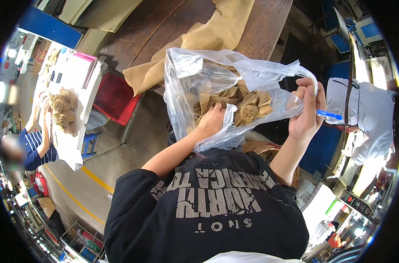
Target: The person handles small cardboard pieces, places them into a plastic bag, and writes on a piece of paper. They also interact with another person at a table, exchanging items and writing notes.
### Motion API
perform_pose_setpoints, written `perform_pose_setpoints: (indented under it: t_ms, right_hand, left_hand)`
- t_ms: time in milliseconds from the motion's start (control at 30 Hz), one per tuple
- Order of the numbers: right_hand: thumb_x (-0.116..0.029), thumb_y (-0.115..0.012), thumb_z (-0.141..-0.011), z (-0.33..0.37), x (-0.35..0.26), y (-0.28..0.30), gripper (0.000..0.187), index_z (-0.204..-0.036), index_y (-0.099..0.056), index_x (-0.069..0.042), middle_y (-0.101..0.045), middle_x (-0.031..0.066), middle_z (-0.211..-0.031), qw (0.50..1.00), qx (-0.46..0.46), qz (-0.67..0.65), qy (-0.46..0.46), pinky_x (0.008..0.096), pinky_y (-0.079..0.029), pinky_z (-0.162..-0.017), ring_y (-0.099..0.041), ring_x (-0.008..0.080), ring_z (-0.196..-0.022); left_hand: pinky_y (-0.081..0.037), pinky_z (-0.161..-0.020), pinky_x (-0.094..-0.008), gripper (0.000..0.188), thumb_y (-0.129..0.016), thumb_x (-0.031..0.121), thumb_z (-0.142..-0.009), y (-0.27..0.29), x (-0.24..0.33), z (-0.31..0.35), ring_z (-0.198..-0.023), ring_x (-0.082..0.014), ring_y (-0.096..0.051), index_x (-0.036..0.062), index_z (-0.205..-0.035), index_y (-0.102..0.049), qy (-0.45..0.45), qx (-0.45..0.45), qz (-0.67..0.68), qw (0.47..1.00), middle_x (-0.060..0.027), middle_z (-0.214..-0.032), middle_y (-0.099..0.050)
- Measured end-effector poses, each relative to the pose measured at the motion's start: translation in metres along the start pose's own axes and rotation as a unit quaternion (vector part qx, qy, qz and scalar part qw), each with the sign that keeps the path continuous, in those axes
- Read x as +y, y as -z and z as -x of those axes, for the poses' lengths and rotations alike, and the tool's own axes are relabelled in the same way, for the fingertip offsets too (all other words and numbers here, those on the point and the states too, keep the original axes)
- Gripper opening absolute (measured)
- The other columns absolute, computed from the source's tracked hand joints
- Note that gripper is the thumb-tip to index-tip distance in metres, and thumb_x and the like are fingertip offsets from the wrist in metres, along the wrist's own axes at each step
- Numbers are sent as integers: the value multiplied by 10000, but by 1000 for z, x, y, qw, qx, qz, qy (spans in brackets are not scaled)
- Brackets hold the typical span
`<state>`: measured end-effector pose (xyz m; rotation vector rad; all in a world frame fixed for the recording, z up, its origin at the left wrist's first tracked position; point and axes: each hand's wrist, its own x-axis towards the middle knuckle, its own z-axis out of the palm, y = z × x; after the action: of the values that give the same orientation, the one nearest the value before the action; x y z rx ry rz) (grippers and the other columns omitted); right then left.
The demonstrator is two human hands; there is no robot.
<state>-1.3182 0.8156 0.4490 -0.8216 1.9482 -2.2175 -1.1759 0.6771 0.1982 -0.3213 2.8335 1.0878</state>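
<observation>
Left hand [211, 119]: inside the bag [199, 83], fingers curled on tan coils [252, 107].
Right hand [308, 109]: pinching the bag's rim, holding it open.
Bag: chest-high between both hands, mouth facing the left hand.

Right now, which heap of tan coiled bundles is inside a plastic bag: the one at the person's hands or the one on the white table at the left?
The tan coiled bundles at the hands: a clear plastic bag wraps them, left hand inside, right hand gripping its edge. The heap on the white table lies uncovered.

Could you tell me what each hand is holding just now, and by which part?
The right hand grips the clear plastic bag by its upper right rim. The left hand is inside the bag, on the tan cord bundles.
</observation>
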Motion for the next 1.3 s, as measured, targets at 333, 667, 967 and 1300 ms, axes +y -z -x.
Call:
perform_pose_setpoints:
  t_ms: [333, 667, 967, 1300]
  right_hand:
    - [-187, -609, -1043, 9, -14, 7, 247, -1166, -668, 19, -565, -41, -757, 971, 17, 230, 66, 206, -255, -582, -400, 8, -643]
    - [-147, -486, -995, 29, -48, 2, 397, -1274, -544, 129, -421, 46, -761, 956, 23, 151, 251, 224, -201, -451, -326, 61, -488]
    - [-199, -631, -910, 71, 122, -77, 314, -1188, -663, -56, -750, 157, -1016, 604, -606, 511, -88, 458, -588, -781, -742, 316, -988]
    - [-453, -719, -889, 119, 221, -68, 561, -1202, -633, 4, -726, 256, -1115, 656, -548, 458, -244, 491, -547, -934, -692, 408, -1086]
  left_hand:
    - [-501, -998, -522, 249, -597, 123, -843, 108, -50, 47, -1150, -478, -607, -42, -987, -714, 138, 62, -9, 989, -341, -1186, -638]
    - [-322, -1188, -591, 246, -492, -4, -805, 210, -33, 146, -1384, -392, -486, 19, -1001, -639, 192, -121, -38, 973, -208, -1217, -660]
    - [-479, -996, -477, 239, -568, 89, -795, 172, -19, 144, -1149, -357, -595, 43, -984, -706, 64, -81, -51, 993, -147, -1207, -694]
    - [-459, -875, -445, 236, -589, 143, -739, 140, -11, 154, -1006, -349, -629, 85, -909, -744, 121, -204, -85, 968, -127, -907, -720]
